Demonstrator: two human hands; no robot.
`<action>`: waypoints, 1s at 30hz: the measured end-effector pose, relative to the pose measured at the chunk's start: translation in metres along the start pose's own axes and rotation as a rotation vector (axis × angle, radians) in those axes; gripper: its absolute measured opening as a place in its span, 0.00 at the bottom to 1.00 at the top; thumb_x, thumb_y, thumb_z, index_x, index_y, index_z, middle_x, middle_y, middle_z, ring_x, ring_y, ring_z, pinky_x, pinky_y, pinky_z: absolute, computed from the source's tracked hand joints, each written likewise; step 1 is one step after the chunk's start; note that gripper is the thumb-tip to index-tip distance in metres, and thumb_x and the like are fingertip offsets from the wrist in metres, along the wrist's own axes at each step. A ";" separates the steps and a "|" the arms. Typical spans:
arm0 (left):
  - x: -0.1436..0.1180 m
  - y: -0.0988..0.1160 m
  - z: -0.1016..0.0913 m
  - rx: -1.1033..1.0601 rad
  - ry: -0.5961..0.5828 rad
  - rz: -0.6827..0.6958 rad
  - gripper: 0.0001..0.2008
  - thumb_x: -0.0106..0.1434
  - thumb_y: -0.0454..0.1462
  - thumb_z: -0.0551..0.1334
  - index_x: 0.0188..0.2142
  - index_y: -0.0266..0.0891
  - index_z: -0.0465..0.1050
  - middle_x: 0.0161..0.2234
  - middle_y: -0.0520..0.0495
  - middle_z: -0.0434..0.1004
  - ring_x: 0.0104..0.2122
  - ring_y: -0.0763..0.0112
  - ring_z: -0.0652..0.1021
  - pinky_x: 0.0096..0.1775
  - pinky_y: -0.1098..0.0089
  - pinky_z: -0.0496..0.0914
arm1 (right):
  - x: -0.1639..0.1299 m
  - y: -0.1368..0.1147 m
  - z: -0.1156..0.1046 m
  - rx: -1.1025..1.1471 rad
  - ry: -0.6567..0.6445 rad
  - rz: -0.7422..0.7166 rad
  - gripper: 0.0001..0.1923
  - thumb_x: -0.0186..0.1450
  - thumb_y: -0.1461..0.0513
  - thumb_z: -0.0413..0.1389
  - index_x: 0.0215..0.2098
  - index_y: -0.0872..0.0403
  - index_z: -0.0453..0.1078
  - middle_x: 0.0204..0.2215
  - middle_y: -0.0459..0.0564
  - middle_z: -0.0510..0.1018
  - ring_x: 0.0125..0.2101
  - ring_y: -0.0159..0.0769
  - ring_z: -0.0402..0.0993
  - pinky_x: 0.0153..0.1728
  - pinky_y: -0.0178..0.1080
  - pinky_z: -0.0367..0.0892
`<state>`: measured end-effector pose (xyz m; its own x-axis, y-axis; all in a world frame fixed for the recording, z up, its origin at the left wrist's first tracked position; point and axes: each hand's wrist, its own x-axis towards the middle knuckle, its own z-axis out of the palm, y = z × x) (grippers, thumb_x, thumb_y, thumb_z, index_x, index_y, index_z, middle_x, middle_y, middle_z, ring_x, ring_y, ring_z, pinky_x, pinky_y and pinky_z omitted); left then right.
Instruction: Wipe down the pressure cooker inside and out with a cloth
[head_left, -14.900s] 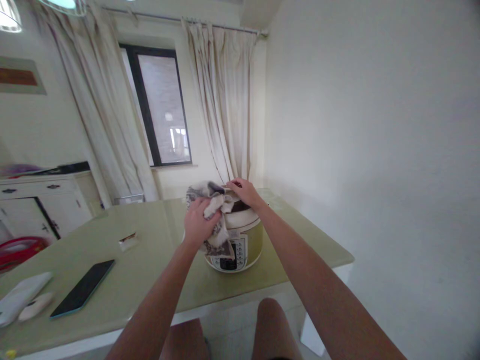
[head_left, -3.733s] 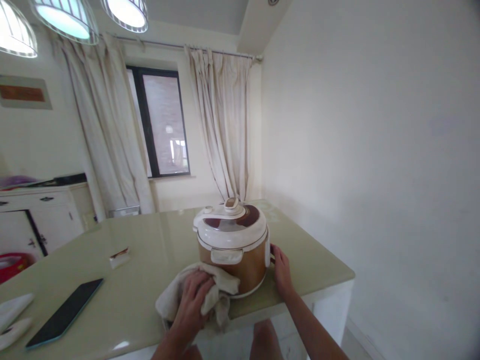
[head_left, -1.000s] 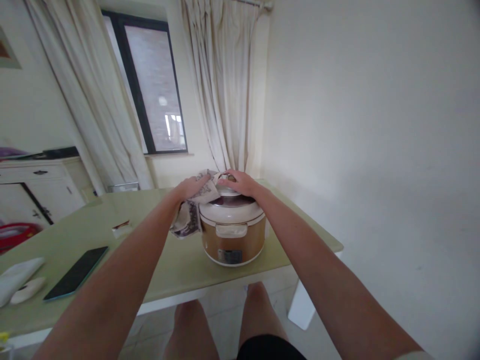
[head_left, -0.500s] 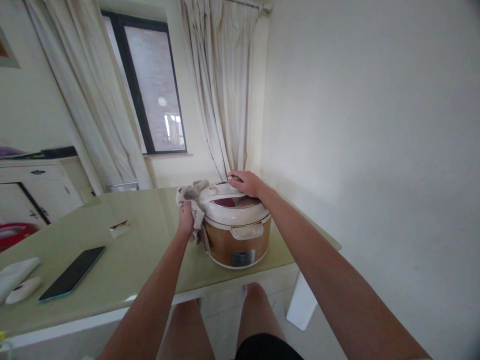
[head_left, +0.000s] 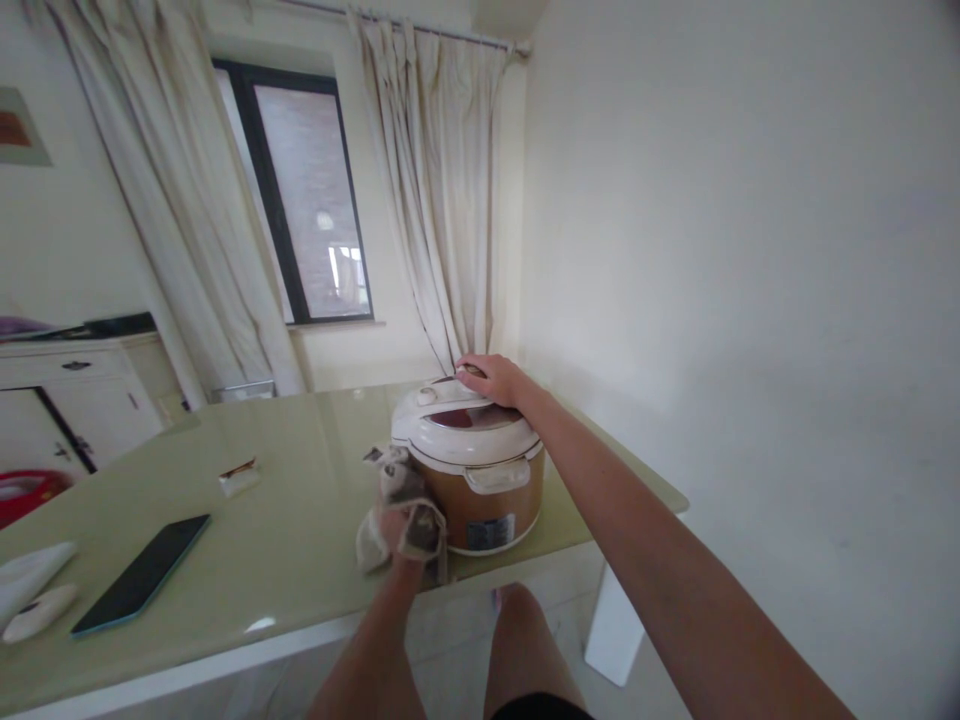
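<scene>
while the cloth is down at the cooker's lower left side, this is how things stand
progress: wiping of the cooker [head_left: 471,465] looks partway, my read only; lid top shows bare and shiny, cloth [head_left: 401,510] sits low against the brown side wall, so the lower body looks like the part in hand; right side and back of the body are hidden, can't tell their state
left hand: left hand [head_left: 399,528] at lower centre of frame, mostly wrapped in the cloth, fingers closed round the bunched cloth, pressed at the cooker's lower left side near the table
right hand: right hand [head_left: 491,378] flat on the far top of the lid [head_left: 461,425], palm down, fingers curled over the knob area; resting or bracing, whether it truly grips the knob is not clear
cooker place: centre of frame, on the near right part of the table [head_left: 225,560], close to the front edge
container: cooker is the only one; lid on and shut, inside not visible, contents cannot be told
cooker look: white lid with dark red patch, brown body, small label low on the front, white handle tab facing the camera
table rest: phone [head_left: 141,573] lower left, screen dark; white objects [head_left: 30,592] at far left edge; small wrapper [head_left: 238,476] mid left, well apart from the cooker
room: curtains [head_left: 442,200] and window [head_left: 307,195] upper centre, cabinet [head_left: 67,400] at left
</scene>
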<state>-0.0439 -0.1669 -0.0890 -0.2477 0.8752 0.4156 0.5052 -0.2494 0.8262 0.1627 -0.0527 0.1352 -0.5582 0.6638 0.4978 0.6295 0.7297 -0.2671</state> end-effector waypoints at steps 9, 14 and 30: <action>-0.027 0.087 0.030 0.311 0.489 0.842 0.23 0.65 0.49 0.63 0.56 0.46 0.77 0.52 0.31 0.77 0.56 0.39 0.75 0.56 0.42 0.68 | -0.003 0.001 0.000 0.041 -0.021 0.018 0.22 0.75 0.48 0.52 0.59 0.47 0.76 0.53 0.49 0.84 0.52 0.41 0.78 0.54 0.39 0.65; -0.011 0.137 0.006 0.491 0.297 1.106 0.16 0.66 0.52 0.64 0.45 0.46 0.80 0.46 0.39 0.83 0.47 0.52 0.78 0.52 0.51 0.69 | -0.006 -0.002 -0.002 0.061 -0.007 -0.013 0.21 0.76 0.48 0.51 0.58 0.48 0.76 0.54 0.49 0.83 0.53 0.40 0.78 0.55 0.38 0.65; -0.004 0.138 0.031 0.329 0.110 1.536 0.11 0.72 0.44 0.62 0.41 0.43 0.81 0.43 0.44 0.84 0.53 0.59 0.78 0.66 0.52 0.67 | -0.007 0.001 0.001 0.035 -0.007 0.009 0.25 0.76 0.47 0.50 0.62 0.50 0.74 0.58 0.51 0.81 0.57 0.42 0.77 0.59 0.41 0.66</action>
<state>0.0522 -0.1921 0.0113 0.6015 -0.1558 0.7835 0.4678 -0.7263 -0.5036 0.1665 -0.0566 0.1312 -0.5563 0.6717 0.4893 0.6155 0.7286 -0.3004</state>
